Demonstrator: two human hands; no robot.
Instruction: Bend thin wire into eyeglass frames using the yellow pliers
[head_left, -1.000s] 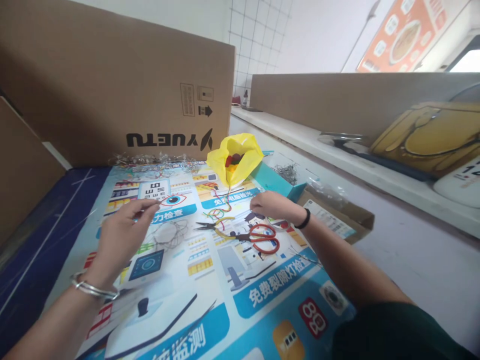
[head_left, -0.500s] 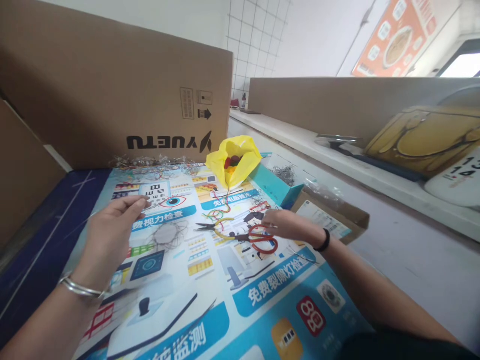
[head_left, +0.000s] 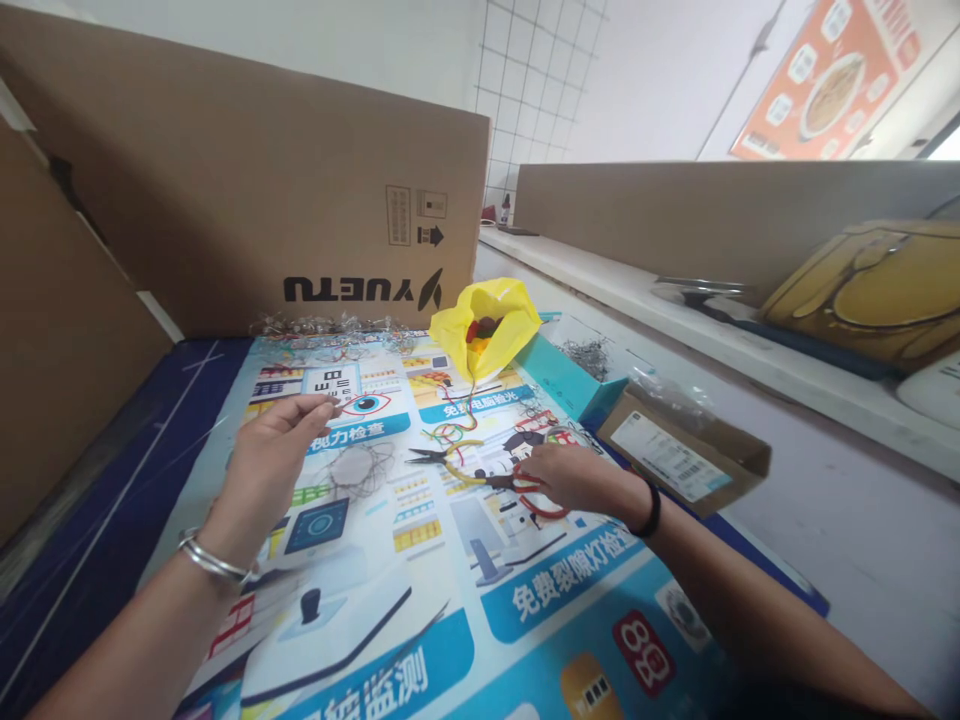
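Note:
My left hand (head_left: 274, 450) is raised over the left part of the poster, thumb and fingertips pinched together. Something thin and dark pokes out at the fingertips, too small to name. My right hand (head_left: 574, 480) is lower and to the right, its curled fingers over the red handles of a pair of scissors (head_left: 540, 505); the fingertips are partly hidden. The scissors' blades lie by yellow-handled pliers (head_left: 450, 460), whose dark jaws point left. Coloured thin wires (head_left: 450, 432) lie just beyond the pliers. A loose tangle of fine wire (head_left: 360, 470) rests between the hands.
Beyond the tools stands a yellow bag (head_left: 487, 330) with red and orange things inside. Right of it are a teal box (head_left: 574, 375) holding grey wire and an open cardboard box (head_left: 686, 450). A large carton (head_left: 337, 200) walls the back. Clear wrapping (head_left: 330, 325) lies along it.
My right hand has come down onto the red scissor handles. My left hand stays pinched over the poster. The whole view has shifted a little, so things appear further right.

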